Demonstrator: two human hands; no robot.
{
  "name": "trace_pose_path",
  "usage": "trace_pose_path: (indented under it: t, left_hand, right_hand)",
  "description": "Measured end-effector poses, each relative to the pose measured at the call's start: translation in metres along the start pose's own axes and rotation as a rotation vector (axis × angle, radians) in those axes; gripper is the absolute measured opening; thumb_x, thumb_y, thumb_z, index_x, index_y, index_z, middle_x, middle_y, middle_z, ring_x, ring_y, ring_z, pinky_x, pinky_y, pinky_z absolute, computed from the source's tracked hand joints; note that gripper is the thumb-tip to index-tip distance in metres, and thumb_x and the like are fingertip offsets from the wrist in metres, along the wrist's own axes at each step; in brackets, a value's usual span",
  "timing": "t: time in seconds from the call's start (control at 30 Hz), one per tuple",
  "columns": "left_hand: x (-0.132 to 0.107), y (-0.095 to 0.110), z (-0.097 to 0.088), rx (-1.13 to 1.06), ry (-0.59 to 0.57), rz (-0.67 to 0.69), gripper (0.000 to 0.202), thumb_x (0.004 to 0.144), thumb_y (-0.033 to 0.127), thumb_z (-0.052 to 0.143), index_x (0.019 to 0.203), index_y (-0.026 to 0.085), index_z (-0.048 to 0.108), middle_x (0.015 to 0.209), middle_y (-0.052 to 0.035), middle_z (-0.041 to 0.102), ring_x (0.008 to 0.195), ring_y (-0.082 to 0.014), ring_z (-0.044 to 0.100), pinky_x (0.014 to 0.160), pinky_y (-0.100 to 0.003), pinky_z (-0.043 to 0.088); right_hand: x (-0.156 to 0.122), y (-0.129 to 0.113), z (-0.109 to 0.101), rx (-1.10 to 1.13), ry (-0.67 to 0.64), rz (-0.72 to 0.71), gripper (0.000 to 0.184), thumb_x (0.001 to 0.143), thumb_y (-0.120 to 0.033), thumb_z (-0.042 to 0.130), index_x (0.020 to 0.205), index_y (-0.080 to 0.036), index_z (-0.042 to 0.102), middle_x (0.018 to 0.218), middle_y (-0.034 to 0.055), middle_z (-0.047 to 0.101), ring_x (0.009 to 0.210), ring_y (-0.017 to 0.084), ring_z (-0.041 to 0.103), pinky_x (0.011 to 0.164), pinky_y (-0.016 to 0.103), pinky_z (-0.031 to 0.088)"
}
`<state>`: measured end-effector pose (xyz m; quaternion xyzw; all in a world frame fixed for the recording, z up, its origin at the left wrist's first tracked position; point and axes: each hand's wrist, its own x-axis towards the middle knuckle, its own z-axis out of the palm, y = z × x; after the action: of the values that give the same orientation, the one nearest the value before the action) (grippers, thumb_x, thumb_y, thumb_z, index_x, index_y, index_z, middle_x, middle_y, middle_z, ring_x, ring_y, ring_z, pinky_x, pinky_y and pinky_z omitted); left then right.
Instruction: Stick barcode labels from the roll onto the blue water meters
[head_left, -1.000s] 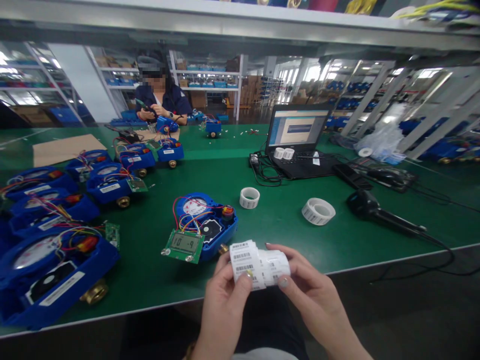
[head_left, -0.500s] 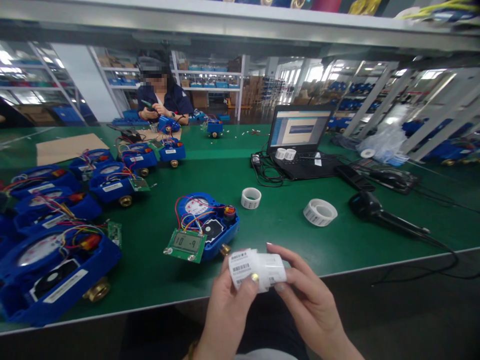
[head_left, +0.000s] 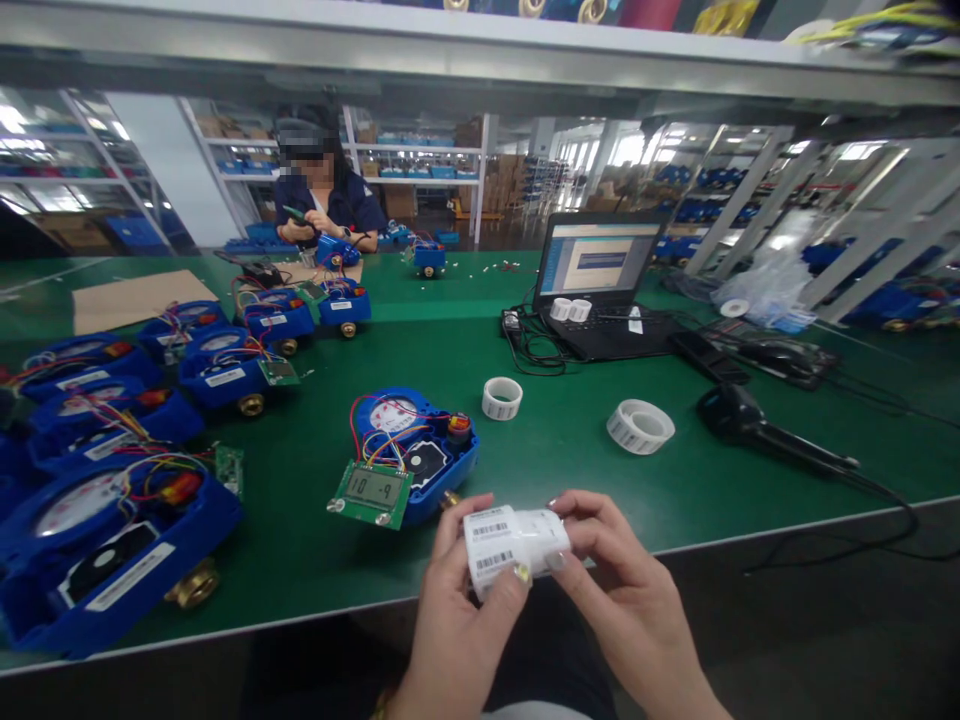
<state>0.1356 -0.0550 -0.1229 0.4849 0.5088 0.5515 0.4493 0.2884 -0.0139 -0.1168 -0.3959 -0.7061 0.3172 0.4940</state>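
Both my hands hold a white roll of barcode labels [head_left: 517,538] just over the near edge of the green table. My left hand [head_left: 461,610] pinches the loose label end with thumb and fingers. My right hand [head_left: 622,590] wraps the roll's other end. Just beyond them lies an open blue water meter [head_left: 420,445] with coloured wires and a green display board [head_left: 371,492] reading digits.
Several blue meters [head_left: 97,530] crowd the left of the green table [head_left: 555,450]. Two label rolls [head_left: 502,397] [head_left: 640,425], a black barcode scanner [head_left: 757,425] with cable and a laptop [head_left: 600,285] lie ahead and right. A person [head_left: 322,200] works on a meter at the far side.
The label strip that stood out from the roll has been drawn down and flattened against it. Both hands have turned the roll slightly and lowered it toward me.
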Motion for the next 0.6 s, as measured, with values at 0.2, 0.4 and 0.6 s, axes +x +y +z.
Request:
trace_pose_path:
  t: [0.2, 0.4, 0.6]
  left_hand:
    - [0.0006, -0.0021, 0.0002, 0.033, 0.024, 0.077, 0.019, 0.085, 0.024, 0.053, 0.098, 0.024, 0.066, 0.119, -0.0048, 0.047, 0.104, -0.0183, 0.054, 0.085, -0.023, 0.046]
    - [-0.0022, -0.0036, -0.0015, 0.125, 0.017, 0.153, 0.021, 0.087, 0.024, 0.051, 0.102, 0.030, 0.065, 0.124, -0.0035, 0.043, 0.112, -0.0186, 0.050, 0.091, -0.026, 0.044]
    - [-0.0021, -0.0084, -0.0043, 0.259, 0.029, 0.276, 0.025, 0.086, 0.019, 0.053, 0.105, 0.033, 0.062, 0.124, -0.0013, 0.043, 0.114, -0.0162, 0.048, 0.096, -0.026, 0.042]
  right_hand:
    - [-0.0007, 0.0001, -0.0017, 0.015, 0.079, -0.047, 0.013, 0.083, -0.020, 0.060, 0.095, -0.025, 0.058, 0.097, 0.0039, 0.056, 0.083, 0.015, 0.057, 0.063, 0.020, 0.048]
    - [-0.0007, -0.0006, -0.0041, -0.122, -0.007, -0.047, 0.014, 0.086, -0.021, 0.059, 0.098, -0.027, 0.064, 0.078, -0.0018, 0.063, 0.066, 0.012, 0.057, 0.060, 0.019, 0.046]
    - [0.0028, 0.0004, -0.0066, -0.110, -0.050, 0.005, 0.013, 0.083, -0.022, 0.060, 0.092, -0.027, 0.068, 0.083, -0.0017, 0.069, 0.072, 0.013, 0.064, 0.061, 0.018, 0.050]
